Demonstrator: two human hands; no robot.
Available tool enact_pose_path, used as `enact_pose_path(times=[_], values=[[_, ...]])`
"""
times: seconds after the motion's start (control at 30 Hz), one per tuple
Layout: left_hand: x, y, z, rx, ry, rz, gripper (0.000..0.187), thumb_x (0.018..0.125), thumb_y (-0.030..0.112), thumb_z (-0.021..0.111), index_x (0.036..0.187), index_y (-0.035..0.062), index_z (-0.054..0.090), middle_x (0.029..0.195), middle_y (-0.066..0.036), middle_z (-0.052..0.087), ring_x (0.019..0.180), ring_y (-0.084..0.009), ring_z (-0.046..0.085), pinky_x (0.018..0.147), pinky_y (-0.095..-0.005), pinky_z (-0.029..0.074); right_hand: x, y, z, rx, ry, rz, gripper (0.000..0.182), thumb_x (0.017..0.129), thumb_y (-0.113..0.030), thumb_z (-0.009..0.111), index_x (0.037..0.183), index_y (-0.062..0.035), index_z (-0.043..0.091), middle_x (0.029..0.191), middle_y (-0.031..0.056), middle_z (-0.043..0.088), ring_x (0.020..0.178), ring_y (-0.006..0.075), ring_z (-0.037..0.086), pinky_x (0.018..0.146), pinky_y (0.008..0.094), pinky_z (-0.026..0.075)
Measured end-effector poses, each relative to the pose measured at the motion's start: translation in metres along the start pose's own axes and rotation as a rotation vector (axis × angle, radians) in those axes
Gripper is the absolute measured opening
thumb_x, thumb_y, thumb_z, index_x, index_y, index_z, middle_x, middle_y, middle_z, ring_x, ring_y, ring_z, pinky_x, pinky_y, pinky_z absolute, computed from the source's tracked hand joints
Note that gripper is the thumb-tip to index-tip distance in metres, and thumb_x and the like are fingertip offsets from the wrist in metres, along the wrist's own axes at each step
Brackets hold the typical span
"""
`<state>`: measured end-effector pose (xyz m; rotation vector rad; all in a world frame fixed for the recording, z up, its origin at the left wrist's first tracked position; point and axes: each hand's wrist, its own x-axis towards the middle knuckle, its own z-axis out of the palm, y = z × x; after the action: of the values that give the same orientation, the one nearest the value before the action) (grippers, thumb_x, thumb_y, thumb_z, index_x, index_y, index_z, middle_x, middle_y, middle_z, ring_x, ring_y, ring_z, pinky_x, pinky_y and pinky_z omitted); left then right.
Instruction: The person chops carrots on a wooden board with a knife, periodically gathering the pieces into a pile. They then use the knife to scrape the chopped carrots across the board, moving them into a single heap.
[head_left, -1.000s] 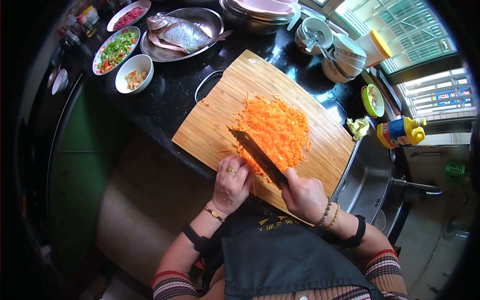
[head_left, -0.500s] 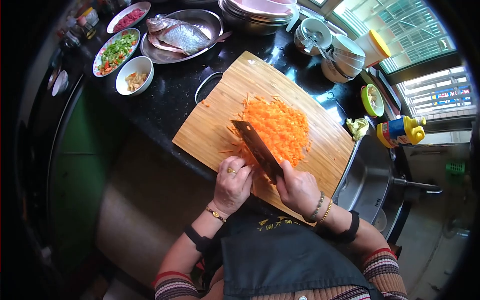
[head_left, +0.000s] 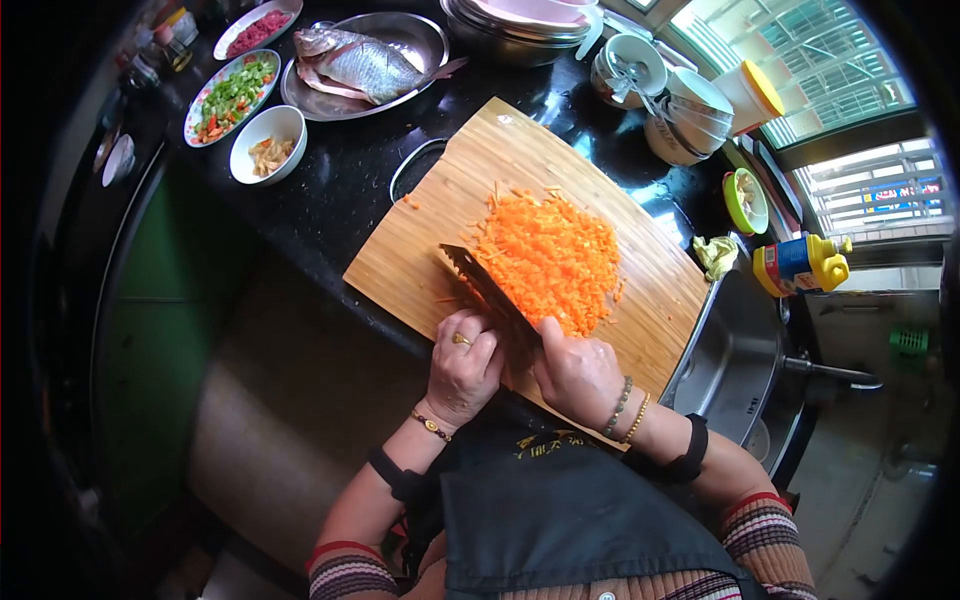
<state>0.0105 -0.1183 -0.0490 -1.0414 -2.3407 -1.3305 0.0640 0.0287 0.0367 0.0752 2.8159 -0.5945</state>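
Observation:
A heap of finely cut orange carrot lies on the wooden cutting board. My right hand is wrapped round the handle of a dark cleaver, whose blade slants along the near left side of the heap. Close to the blade, at the board's near edge, my left hand is closed with its fingers bent; whatever it may hold is hidden. A few thin carrot shreds lie left of the blade.
Beyond the board are a whole fish on a metal plate, a plate of chopped vegetables, a white bowl and stacked bowls. A sink and yellow bottle are at right.
My right hand and the cleaver have moved left, towards my left hand and off the heap's edge. The carrot near the blade now sits in a more compact pile. My left hand has barely moved.

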Motion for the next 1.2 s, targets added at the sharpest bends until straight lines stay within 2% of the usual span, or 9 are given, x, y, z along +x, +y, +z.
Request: enact_pose_path(times=[0.07,0.2,0.43,0.53,0.63,0.93,1.03,1.13,1.2], values=[[0.003,0.002,0.001,-0.023,0.039,-0.003,0.025,0.066,-0.002,0.070,0.086,0.0034,0.057,0.091,-0.011,0.056,0.091,-0.0309,0.055,0.081,-0.0393,0.045,0.000,0.012,0.004,0.098,0.101,0.000,0.018,0.083,-0.012,0.054,0.092,-0.0017,0.041,0.056,0.0201,0.054,0.053,0.0403,0.055,0.050,0.0498,0.043],[0.002,0.004,-0.005,-0.040,0.024,-0.022,0.025,0.066,-0.002,0.070,0.085,0.0034,0.055,0.090,-0.011,0.054,0.089,-0.0309,0.054,0.079,-0.0395,0.045,-0.009,0.011,-0.005,0.156,0.102,0.004,0.015,0.085,-0.012,0.051,0.089,-0.0020,0.041,0.057,0.0205,0.055,0.052,0.0397,0.056,0.050,0.0501,0.043],[-0.001,0.001,-0.002,0.000,0.021,-0.018,0.023,0.065,-0.005,0.068,0.082,0.0034,0.055,0.087,-0.011,0.056,0.087,-0.0307,0.056,0.078,-0.0392,0.045,-0.017,-0.001,-0.022,0.072,0.039,-0.035,0.016,0.083,-0.011,0.052,0.086,-0.0023,0.040,0.052,0.0182,0.052,0.050,0.0395,0.055,0.048,0.0495,0.043],[-0.001,0.000,-0.003,-0.020,0.012,-0.003,0.021,0.065,-0.005,0.067,0.081,0.0034,0.056,0.087,-0.010,0.057,0.087,-0.0299,0.056,0.078,-0.0389,0.045,-0.010,-0.002,-0.014,0.026,-0.033,-0.028,0.017,0.082,-0.011,0.055,0.092,-0.0029,0.042,0.054,0.0193,0.052,0.052,0.0385,0.056,0.049,0.0489,0.043],[-0.004,-0.003,-0.001,-0.029,0.019,0.012,0.019,0.067,0.000,0.066,0.084,0.0029,0.058,0.089,-0.010,0.057,0.090,-0.0295,0.056,0.081,-0.0402,0.044,0.000,-0.004,-0.003,-0.022,-0.004,-0.020,0.018,0.082,-0.012,0.055,0.091,-0.0030,0.042,0.054,0.0191,0.053,0.051,0.0378,0.056,0.048,0.0489,0.043],[-0.001,0.001,-0.005,0.027,0.046,-0.025,0.022,0.063,-0.002,0.069,0.081,0.0063,0.058,0.083,-0.007,0.056,0.082,-0.0268,0.055,0.077,-0.0378,0.041,-0.014,-0.002,-0.016,0.037,0.048,-0.032,0.016,0.082,-0.011,0.053,0.085,-0.0017,0.040,0.054,0.0171,0.054,0.052,0.0363,0.058,0.048,0.0466,0.045],[-0.002,0.001,-0.003,0.039,0.073,-0.019,0.023,0.063,-0.001,0.069,0.081,0.0066,0.058,0.083,-0.007,0.056,0.082,-0.0267,0.055,0.076,-0.0380,0.041,-0.017,-0.001,-0.018,0.062,0.035,-0.039,0.017,0.083,-0.012,0.054,0.094,-0.0027,0.045,0.053,0.0183,0.052,0.050,0.0378,0.055,0.047,0.0488,0.042],[-0.003,-0.001,-0.004,0.032,0.052,-0.010,0.022,0.063,-0.001,0.069,0.081,0.0062,0.058,0.083,-0.007,0.056,0.082,-0.0268,0.055,0.076,-0.0385,0.041,-0.010,-0.008,-0.012,0.030,-0.014,-0.052,0.015,0.083,-0.011,0.054,0.091,-0.0029,0.044,0.053,0.0179,0.052,0.050,0.0379,0.055,0.047,0.0486,0.043],[-0.006,-0.002,-0.004,0.040,0.044,-0.009,0.020,0.066,0.002,0.069,0.082,0.0057,0.058,0.085,-0.007,0.056,0.084,-0.0270,0.055,0.078,-0.0390,0.041,-0.001,-0.014,-0.005,-0.064,-0.026,-0.011,0.016,0.080,-0.010,0.055,0.081,-0.0018,0.041,0.053,0.0177,0.055,0.052,0.0354,0.059,0.049,0.0455,0.046]])
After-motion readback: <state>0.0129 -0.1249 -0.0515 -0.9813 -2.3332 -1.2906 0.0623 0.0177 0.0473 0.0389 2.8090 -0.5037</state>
